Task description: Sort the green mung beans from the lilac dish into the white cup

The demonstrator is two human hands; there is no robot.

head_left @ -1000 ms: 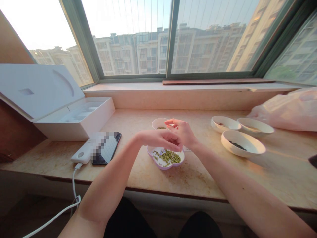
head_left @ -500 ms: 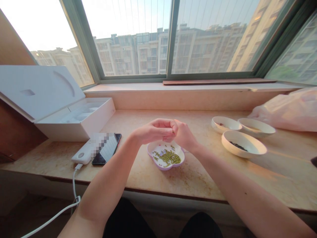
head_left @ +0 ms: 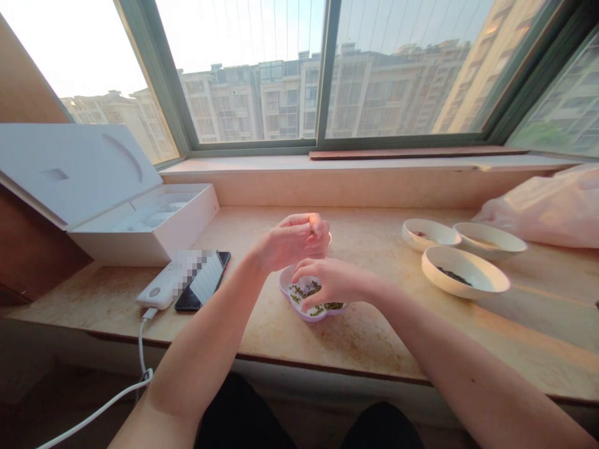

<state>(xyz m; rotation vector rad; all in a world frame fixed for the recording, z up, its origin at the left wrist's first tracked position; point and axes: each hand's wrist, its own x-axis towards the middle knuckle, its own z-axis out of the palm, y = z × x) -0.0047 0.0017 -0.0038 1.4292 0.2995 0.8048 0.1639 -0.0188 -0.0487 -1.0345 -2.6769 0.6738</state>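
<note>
My left hand (head_left: 296,242) is raised beyond the bowl, its fingers curled together. A small dark-green bean (head_left: 312,232) shows pinched at its fingertips. My right hand (head_left: 339,282) hovers low over the bowl with thumb and fingers apart, nothing seen between them. Beneath it stands a lilac-rimmed white bowl (head_left: 286,292) with a lobed edge. Green mung beans (head_left: 316,310) lie scattered in it; my right hand hides part of them and the bowl's right side.
At right stand three white bowls: one with dark contents (head_left: 486,284), one with reddish bits (head_left: 428,240), one with pale contents (head_left: 491,246). A pale plastic bag (head_left: 556,209) lies behind. At left are an open white box (head_left: 182,215), a phone (head_left: 203,284) and a cabled white power bank (head_left: 156,290).
My right hand has come away from my left, moving down over the bowl, and its fingers have spread. My left hand has shifted slightly up and left, the small bean still at its fingertips.
</note>
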